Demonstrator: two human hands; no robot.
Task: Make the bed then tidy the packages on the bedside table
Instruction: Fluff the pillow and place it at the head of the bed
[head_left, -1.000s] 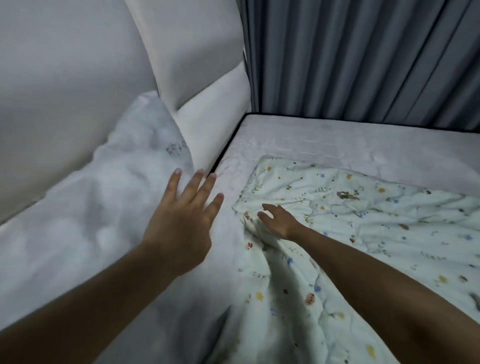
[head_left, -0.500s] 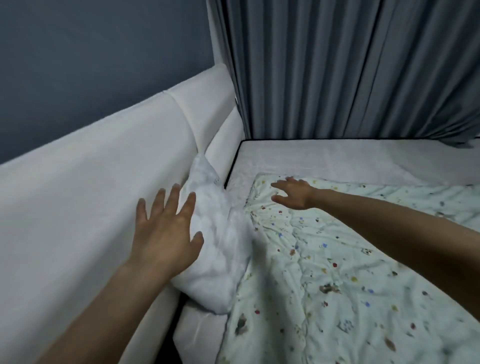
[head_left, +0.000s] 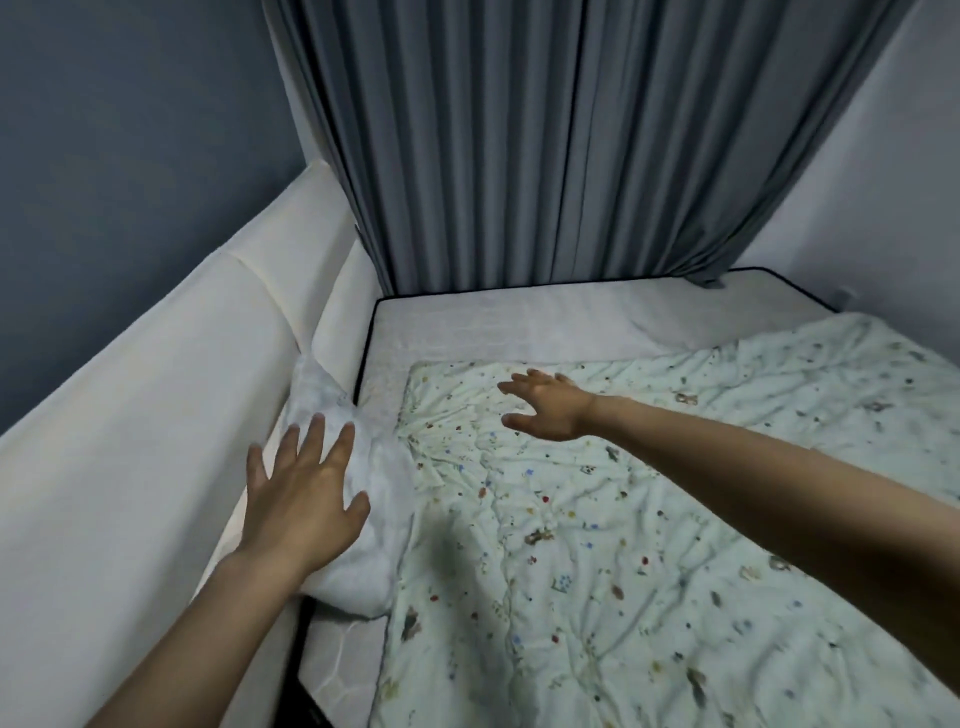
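My view has lifted and pulled back over the last second, so more of the bed shows: the bare mattress (head_left: 519, 322) runs to the grey curtain (head_left: 571, 140) at twelve o'clock, and the floral quilt (head_left: 623, 519) covers the bed from its middle round to four o'clock, wrinkled but spread. The white pillow (head_left: 358, 499), which lay broad at nine o'clock, now sits wedged against the padded headboard (head_left: 156, 415), its edge touching the quilt. My right hand (head_left: 545, 410), earlier down near the quilt's corner, has slid toward twelve, open and flat over the fabric. My left hand (head_left: 306, 499) rests open on the pillow, fingers spread, gripping nothing. I judge the bed nearly made; smoothing remains. The bedside table and its packages are out of view.
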